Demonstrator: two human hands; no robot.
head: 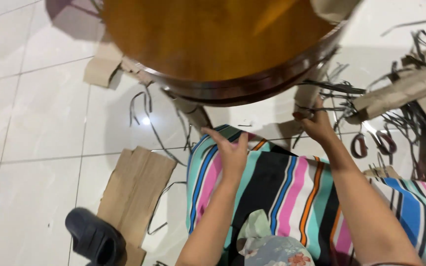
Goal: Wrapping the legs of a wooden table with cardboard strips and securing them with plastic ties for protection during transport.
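Head view: round wooden table (213, 44) at 12 o'clock. Left hand (232, 155) spread, empty, below rim. Right hand (316, 123) pinching dark strip (338, 87) at 2 o'clock. Many strips already cut; cardboard sheet (134, 192) at 8 o'clock uncut.

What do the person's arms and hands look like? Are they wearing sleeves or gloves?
Both arms are bare from hand to elbow: no sleeves and no gloves show. The left hand and the right hand wear no rings, watch or bracelets that can be seen. The fingers look plain; whether the nails are painted is too blurred to tell.
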